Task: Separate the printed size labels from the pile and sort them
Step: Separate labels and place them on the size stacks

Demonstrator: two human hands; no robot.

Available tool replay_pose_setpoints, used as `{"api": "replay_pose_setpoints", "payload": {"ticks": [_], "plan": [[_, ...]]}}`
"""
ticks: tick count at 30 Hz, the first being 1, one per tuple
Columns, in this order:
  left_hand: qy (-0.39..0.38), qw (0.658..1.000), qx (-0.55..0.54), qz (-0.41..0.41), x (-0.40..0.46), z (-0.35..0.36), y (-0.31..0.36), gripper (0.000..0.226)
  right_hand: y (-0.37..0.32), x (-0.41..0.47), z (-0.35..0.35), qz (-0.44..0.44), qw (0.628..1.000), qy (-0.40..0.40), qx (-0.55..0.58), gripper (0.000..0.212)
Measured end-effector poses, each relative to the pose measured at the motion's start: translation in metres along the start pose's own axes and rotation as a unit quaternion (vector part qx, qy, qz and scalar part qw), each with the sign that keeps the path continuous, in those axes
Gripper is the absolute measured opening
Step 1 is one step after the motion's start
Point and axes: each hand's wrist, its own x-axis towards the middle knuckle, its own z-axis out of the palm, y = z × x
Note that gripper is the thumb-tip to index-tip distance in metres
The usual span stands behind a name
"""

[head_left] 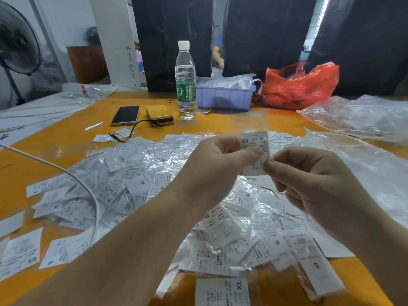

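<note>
Both hands hold one small label (256, 151) up above the pile (154, 191), and the coming move turns on that shared hold: the left hand (218, 171) pinches its upper part with thumb across the print, the right hand (313, 177) pinches the lower edge, so the label's long axis runs roughly up and down between the two grips. It is thin, white, rectangular, marked XS, seen upside down. The left grip looks the fuller one, so it could likely carry the label off alone. Beneath, the orange surface (231, 122) carries loose paper labels mixed with crinkled clear plastic film.
</note>
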Motion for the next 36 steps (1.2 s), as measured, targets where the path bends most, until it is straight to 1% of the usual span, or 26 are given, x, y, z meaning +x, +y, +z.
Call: {"api": "replay_pose_setpoints", "payload": {"ticks": [4,7,9,12,16,20,22,24,26,28,30,33,34,36], "plan": [[0.0,1.0,0.013,-0.003,0.0,0.0017,-0.0015,0.007,-0.0002,0.0006,0.002,-0.02,1.0,0.008,0.009,0.022],[0.002,1.0,0.01,-0.009,0.0009,0.001,-0.0019,0.008,-0.0024,-0.001,0.0026,-0.031,0.999,-0.019,0.01,0.012],[0.003,1.0,0.012,-0.014,0.0016,0.0001,-0.0019,0.01,-0.0029,-0.0015,0.0028,-0.036,0.998,-0.038,-0.027,0.004],[-0.005,1.0,0.005,-0.014,0.0014,0.0004,-0.002,0.009,-0.0019,-0.0012,0.0009,-0.039,0.998,-0.024,-0.05,0.011],[-0.02,1.0,-0.002,-0.023,0.0008,0.0013,-0.0008,0.011,-0.0046,-0.0001,0.0004,-0.036,0.999,-0.002,-0.024,0.01],[-0.014,0.999,0.007,-0.033,0.0014,0.0015,-0.0019,0.01,-0.0038,0.0005,-0.0001,-0.036,0.999,0.008,-0.029,0.025],[-0.016,0.999,0.007,-0.038,0.0012,0.0019,-0.0022,0.012,-0.0039,0.0006,-0.0014,-0.032,0.999,0.01,-0.025,0.028],[-0.02,0.999,0.001,-0.04,0.0009,0.0018,-0.0019,0.012,-0.0047,0.0001,-0.0029,-0.018,0.999,-0.017,0.022,0.023],[-0.024,0.999,-0.015,-0.043,0.0008,0.0011,-0.0011,0.009,-0.006,0.0,-0.0028,-0.006,0.997,-0.057,0.06,0.01],[-0.03,0.998,-0.03,-0.045,0.0009,-0.0002,-0.0002,0.007,-0.0059,-0.0005,-0.0021,-0.021,0.995,-0.069,0.062,0.01],[-0.04,0.998,-0.03,-0.046,0.0007,-0.0012,0.0008,0.009,-0.0071,-0.0015,-0.0011,-0.043,0.994,-0.065,0.082,0.006],[-0.05,0.997,-0.031,-0.047,0.0005,-0.0017,0.0017,0.011,-0.0076,-0.0022,-0.0001,-0.072,0.993,-0.053,0.084,0.007],[-0.051,0.997,-0.032,-0.047,0.0003,-0.0012,0.0017,0.01,-0.0072,-0.0016,0.0003,-0.072,0.993,-0.041,0.079,0.009],[-0.052,0.997,-0.031,-0.047,-0.0002,-0.0003,0.0018,0.01,-0.0065,-0.0001,0.0,-0.065,0.996,-0.01,0.062,0.02]]}}
